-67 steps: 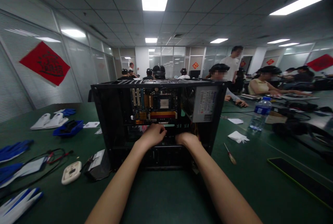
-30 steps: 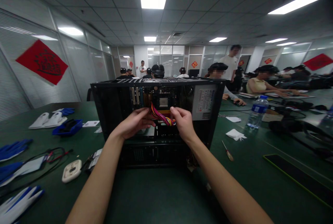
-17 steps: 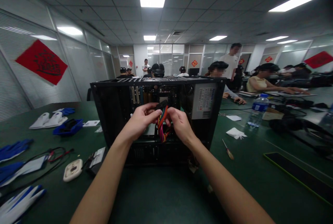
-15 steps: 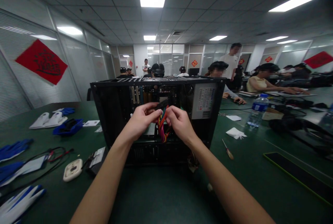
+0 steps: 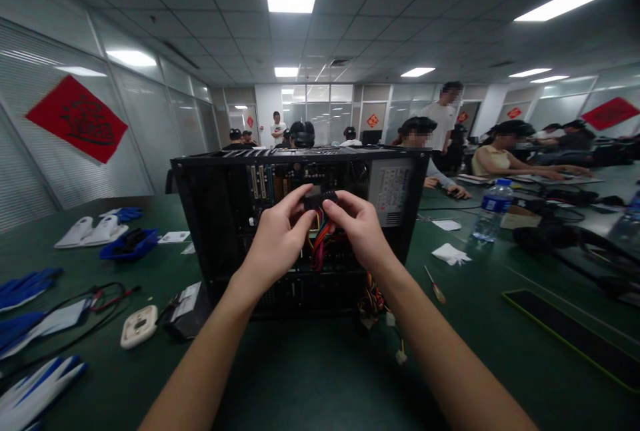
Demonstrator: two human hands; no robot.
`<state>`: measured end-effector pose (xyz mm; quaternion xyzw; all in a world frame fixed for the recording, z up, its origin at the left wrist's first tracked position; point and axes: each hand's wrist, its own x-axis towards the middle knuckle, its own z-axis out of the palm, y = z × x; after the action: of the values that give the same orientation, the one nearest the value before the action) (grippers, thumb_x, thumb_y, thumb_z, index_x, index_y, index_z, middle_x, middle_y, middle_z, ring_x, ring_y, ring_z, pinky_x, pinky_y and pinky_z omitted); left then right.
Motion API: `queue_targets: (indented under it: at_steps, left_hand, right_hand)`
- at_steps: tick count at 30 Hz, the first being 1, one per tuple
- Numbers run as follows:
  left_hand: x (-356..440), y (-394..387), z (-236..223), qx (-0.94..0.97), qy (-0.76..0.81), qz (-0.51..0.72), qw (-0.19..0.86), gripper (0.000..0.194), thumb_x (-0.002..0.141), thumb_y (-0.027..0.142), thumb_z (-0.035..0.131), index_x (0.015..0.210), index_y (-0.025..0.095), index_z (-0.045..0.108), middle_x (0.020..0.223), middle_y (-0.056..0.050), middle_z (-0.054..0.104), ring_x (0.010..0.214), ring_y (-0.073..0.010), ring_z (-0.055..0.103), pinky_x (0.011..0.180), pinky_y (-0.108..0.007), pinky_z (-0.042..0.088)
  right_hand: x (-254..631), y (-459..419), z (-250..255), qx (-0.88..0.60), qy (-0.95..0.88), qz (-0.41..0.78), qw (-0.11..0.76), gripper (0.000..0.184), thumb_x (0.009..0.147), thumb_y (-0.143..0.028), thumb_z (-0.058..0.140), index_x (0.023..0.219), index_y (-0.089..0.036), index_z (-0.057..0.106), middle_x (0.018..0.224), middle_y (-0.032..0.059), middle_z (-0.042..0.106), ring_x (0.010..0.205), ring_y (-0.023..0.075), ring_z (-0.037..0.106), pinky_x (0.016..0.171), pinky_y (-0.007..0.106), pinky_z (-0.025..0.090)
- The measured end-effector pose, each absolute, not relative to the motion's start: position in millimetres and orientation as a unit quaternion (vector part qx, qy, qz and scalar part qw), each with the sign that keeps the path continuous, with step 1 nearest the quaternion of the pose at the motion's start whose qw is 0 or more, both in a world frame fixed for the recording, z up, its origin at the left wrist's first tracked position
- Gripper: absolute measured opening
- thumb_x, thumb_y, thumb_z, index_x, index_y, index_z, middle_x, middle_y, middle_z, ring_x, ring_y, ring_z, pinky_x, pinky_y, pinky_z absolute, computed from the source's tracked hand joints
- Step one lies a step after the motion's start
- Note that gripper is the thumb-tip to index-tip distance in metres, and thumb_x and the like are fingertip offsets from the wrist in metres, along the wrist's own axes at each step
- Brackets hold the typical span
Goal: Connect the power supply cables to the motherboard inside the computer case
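A black multi-pin power connector (image 5: 321, 201) is pinched between both hands in front of an open computer case (image 5: 195, 217). My left hand (image 5: 280, 231) grips its left end with thumb and fingers. At its right end, my right hand (image 5: 361, 224) is closed the same way. Coloured wires (image 5: 320, 247) hang from the connector in a bundle. Behind the hands, the motherboard slots (image 5: 257, 184) show inside the case. The labelled power supply (image 5: 393, 194) sits at the upper right of the case. More cables (image 5: 373, 301) spill out below my right wrist.
To the right are a screwdriver (image 5: 435, 286), a crumpled tissue (image 5: 451, 254), a water bottle (image 5: 491, 211) and a headset (image 5: 565, 244). A blue tray (image 5: 129, 245), gloves (image 5: 43, 394) and a black box (image 5: 189, 314) lie left. A co-worker's hand (image 5: 457, 191) rests behind the case.
My right hand has shifted from the wires up onto the connector's right end. The connector is now held more level between both hands, and more loose cable shows beneath my right wrist.
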<state>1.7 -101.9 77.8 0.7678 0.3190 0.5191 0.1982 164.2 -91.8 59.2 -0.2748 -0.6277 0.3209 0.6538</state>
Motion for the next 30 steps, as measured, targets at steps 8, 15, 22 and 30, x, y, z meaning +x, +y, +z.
queue_targets:
  at_steps: [8,15,22,30]
  left_hand:
    - [28,-112,62,0.744,0.331,0.574,0.089,0.063,0.096,0.018,0.05,0.156,0.013,0.033,0.113,-0.01,0.073,0.102,-0.0208,0.069,0.095,-0.035,0.053]
    - [34,-111,58,0.742,0.295,0.586,0.136,0.077,0.097,0.018,0.049,0.163,0.017,0.009,0.109,-0.008,0.074,0.099,-0.0173,0.07,0.094,-0.032,0.053]
    - [30,-107,60,0.752,0.325,0.557,0.138,0.05,0.099,0.028,0.049,0.147,0.012,0.05,0.103,-0.007,0.075,0.096,-0.0202,0.07,0.089,-0.03,0.053]
    - [23,-112,68,0.79,0.398,0.466,0.028,0.033,0.1,0.03,0.046,0.078,0.018,0.067,0.075,-0.004,0.071,0.068,-0.016,0.063,0.068,-0.026,0.044]
  right_hand:
    - [163,-89,58,-0.243,-0.594,0.314,0.7,0.03,0.079,-0.047,0.077,0.094,-0.021,0.076,0.093,0.0031,0.075,0.087,0.0186,0.067,0.081,0.032,0.054]
    - [166,-88,57,-0.239,-0.592,0.301,0.708,0.027,0.081,-0.046,0.076,0.093,-0.022,0.078,0.093,0.0027,0.076,0.087,0.0193,0.068,0.083,0.034,0.054]
    - [165,-87,55,-0.231,-0.582,0.305,0.718,0.029,0.081,-0.047,0.076,0.094,-0.021,0.077,0.093,0.0031,0.075,0.089,0.0198,0.067,0.083,0.033,0.054]
    - [160,-90,58,-0.262,-0.568,0.303,0.719,0.031,0.08,-0.05,0.074,0.088,-0.019,0.073,0.089,0.0031,0.073,0.085,0.0195,0.065,0.077,0.031,0.053]
